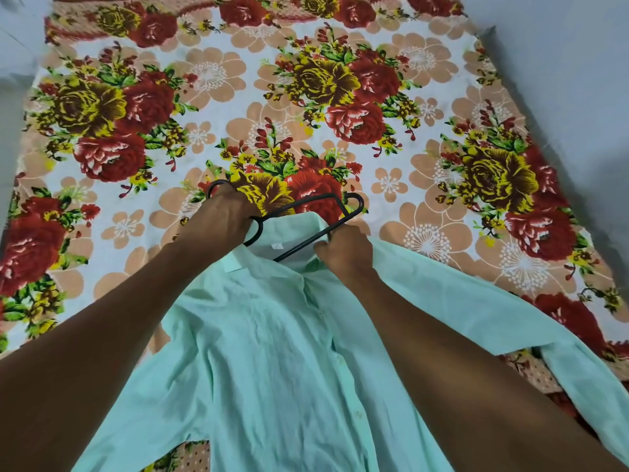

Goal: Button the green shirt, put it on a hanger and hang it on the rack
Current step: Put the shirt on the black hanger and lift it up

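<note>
A pale green shirt lies front-up on the bed, its buttoned placket running down the middle and one sleeve stretched out to the right. A black hanger sits tilted at the collar, one end tucked inside the neck opening. My left hand grips the hanger near its hook, which curls out behind the knuckles. My right hand pinches the right side of the collar, next to the hanger's lower bar. The part of the hanger inside the shirt is hidden.
A floral bedsheet with red and yellow roses covers the bed. Pale walls or floor border it on the left and right. No rack is in view.
</note>
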